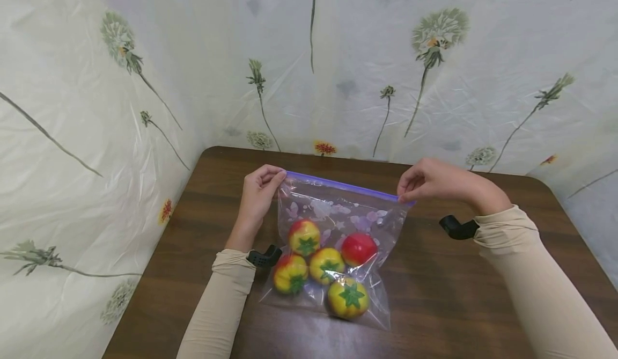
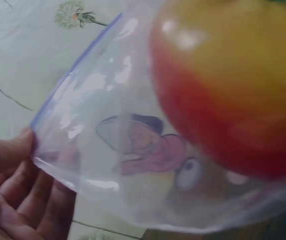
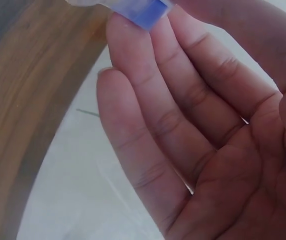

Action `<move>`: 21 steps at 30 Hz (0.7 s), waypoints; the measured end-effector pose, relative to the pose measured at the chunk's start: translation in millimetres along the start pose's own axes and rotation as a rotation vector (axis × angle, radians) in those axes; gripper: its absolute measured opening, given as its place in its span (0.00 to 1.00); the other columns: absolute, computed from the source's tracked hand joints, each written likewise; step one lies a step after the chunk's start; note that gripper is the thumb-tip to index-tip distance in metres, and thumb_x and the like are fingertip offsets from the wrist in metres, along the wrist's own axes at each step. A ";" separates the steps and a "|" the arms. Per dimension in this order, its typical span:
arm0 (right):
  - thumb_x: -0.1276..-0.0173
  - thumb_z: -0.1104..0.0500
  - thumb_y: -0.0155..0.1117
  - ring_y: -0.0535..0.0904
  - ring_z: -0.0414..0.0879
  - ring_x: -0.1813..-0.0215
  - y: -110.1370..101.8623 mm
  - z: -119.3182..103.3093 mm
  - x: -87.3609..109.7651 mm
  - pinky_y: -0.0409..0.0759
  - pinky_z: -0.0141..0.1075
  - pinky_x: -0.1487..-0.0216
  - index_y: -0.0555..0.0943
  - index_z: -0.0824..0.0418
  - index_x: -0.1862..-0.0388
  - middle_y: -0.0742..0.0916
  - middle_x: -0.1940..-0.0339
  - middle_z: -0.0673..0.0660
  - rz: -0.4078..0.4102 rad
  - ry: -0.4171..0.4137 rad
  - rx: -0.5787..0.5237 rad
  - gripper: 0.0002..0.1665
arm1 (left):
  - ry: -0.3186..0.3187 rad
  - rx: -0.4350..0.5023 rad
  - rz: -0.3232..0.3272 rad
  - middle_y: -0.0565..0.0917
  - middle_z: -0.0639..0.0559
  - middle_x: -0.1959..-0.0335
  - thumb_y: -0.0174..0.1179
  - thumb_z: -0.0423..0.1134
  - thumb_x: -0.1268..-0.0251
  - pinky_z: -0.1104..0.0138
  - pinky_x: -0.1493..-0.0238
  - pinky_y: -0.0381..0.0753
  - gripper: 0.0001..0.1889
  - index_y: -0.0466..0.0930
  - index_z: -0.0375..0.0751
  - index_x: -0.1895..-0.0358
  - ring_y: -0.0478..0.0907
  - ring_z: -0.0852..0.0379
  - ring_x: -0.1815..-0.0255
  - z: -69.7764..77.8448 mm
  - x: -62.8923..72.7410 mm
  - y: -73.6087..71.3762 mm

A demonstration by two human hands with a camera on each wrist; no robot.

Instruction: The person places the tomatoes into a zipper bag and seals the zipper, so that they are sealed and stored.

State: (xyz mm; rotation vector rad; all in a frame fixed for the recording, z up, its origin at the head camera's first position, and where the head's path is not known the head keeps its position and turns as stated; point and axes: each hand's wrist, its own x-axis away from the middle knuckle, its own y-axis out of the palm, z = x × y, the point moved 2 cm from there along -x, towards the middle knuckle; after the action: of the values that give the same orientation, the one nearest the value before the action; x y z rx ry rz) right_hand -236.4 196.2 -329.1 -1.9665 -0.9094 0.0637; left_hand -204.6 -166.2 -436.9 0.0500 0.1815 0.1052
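A clear zip bag (image 1: 333, 219) with a purple zip strip and printed figures hangs between my two hands, its lower end by the tabletop. Inside are several red and yellow toy fruits (image 1: 348, 298) with green star-shaped leaves; one toy fruit (image 1: 359, 249) shows only its red side. My left hand (image 1: 260, 190) pinches the bag's left top corner between thumb and fingers. At the right end of the purple zip strip (image 3: 150, 14), my right hand (image 1: 429, 184) pinches the other corner. Close up in the left wrist view, a toy fruit (image 2: 228, 90) presses near the plastic.
The dark brown wooden table (image 1: 444, 300) has rounded far corners. Behind and to the left of it hangs a pale sheet (image 1: 338, 80) printed with dandelions. Black wrist cameras (image 1: 264, 256) sit at both beige sleeves (image 1: 526, 262).
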 end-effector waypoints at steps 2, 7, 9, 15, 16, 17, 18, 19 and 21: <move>0.33 0.59 0.74 0.85 0.39 0.66 1.6 0.8 -0.6 0.86 0.32 0.62 0.88 0.59 0.64 0.91 0.67 0.52 -0.023 0.016 -0.024 0.04 | -0.036 -0.002 -0.021 0.86 0.57 0.75 0.63 0.33 0.27 0.75 0.77 0.79 0.10 0.82 0.25 0.56 0.78 0.65 0.81 -1.7 -0.5 -0.7; 0.33 0.59 0.73 0.86 0.41 0.66 7.9 6.6 -4.8 0.86 0.32 0.61 0.88 0.60 0.63 0.92 0.66 0.54 -0.058 0.041 -0.066 0.04 | -0.164 0.005 -0.084 0.85 0.60 0.76 0.62 0.32 0.26 0.74 0.74 0.83 0.10 0.81 0.24 0.55 0.80 0.65 0.81 -6.1 0.0 -2.9; 0.32 0.60 0.72 0.85 0.42 0.66 11.3 10.5 -8.0 0.86 0.33 0.61 0.88 0.60 0.64 0.92 0.66 0.54 -0.063 0.032 -0.068 0.04 | -0.206 0.005 -0.104 0.86 0.60 0.74 0.61 0.33 0.26 0.73 0.72 0.86 0.10 0.80 0.25 0.54 0.82 0.64 0.80 -7.9 0.6 -4.0; 0.32 0.58 0.72 0.84 0.43 0.66 22.3 23.9 -20.7 0.83 0.33 0.61 0.88 0.58 0.66 0.90 0.68 0.52 -0.049 0.010 -0.044 0.04 | -0.271 -0.013 -0.140 0.88 0.58 0.70 0.60 0.33 0.24 0.69 0.67 0.90 0.10 0.80 0.26 0.53 0.83 0.63 0.76 -15.4 0.7 -8.6; 0.32 0.57 0.72 0.84 0.43 0.65 24.1 26.2 -23.1 0.83 0.33 0.61 0.88 0.57 0.66 0.90 0.68 0.52 -0.044 0.012 -0.040 0.04 | -0.281 -0.015 -0.139 0.88 0.58 0.70 0.60 0.33 0.24 0.68 0.67 0.90 0.10 0.80 0.26 0.52 0.83 0.63 0.76 -17.3 0.4 -9.4; 0.32 0.57 0.73 0.84 0.44 0.65 25.6 28.3 -25.5 0.83 0.34 0.61 0.88 0.57 0.66 0.90 0.68 0.52 -0.037 0.015 -0.039 0.04 | -0.289 -0.018 -0.136 0.88 0.58 0.70 0.60 0.33 0.24 0.68 0.67 0.90 0.10 0.80 0.26 0.53 0.83 0.63 0.76 -19.2 0.2 -10.2; 0.32 0.57 0.72 0.84 0.45 0.65 27.0 30.4 -28.0 0.83 0.34 0.61 0.89 0.56 0.66 0.90 0.69 0.52 -0.029 0.018 -0.039 0.04 | -0.297 -0.018 -0.130 0.88 0.57 0.70 0.60 0.32 0.25 0.68 0.67 0.90 0.10 0.79 0.25 0.53 0.83 0.62 0.75 -21.2 -0.1 -10.8; 0.32 0.58 0.72 0.84 0.46 0.65 28.4 32.5 -30.4 0.83 0.35 0.62 0.89 0.56 0.65 0.90 0.69 0.52 -0.021 0.023 -0.038 0.03 | -0.304 -0.017 -0.123 0.89 0.56 0.70 0.60 0.32 0.25 0.67 0.67 0.90 0.09 0.79 0.25 0.53 0.83 0.62 0.75 -23.1 -0.5 -11.3; 0.32 0.57 0.72 0.84 0.47 0.65 31.4 37.0 -35.1 0.83 0.36 0.62 0.89 0.56 0.65 0.90 0.69 0.52 -0.003 0.025 -0.033 0.04 | -0.314 -0.014 -0.110 0.89 0.55 0.69 0.60 0.31 0.25 0.67 0.68 0.90 0.10 0.79 0.24 0.52 0.83 0.62 0.74 -26.9 -1.5 -11.8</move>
State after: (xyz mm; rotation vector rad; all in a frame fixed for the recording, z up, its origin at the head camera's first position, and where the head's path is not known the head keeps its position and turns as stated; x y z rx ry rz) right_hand -258.3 192.5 -384.8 -1.9921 -0.9020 0.0230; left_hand -209.8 -177.1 -463.8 0.0423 -0.1297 -0.0118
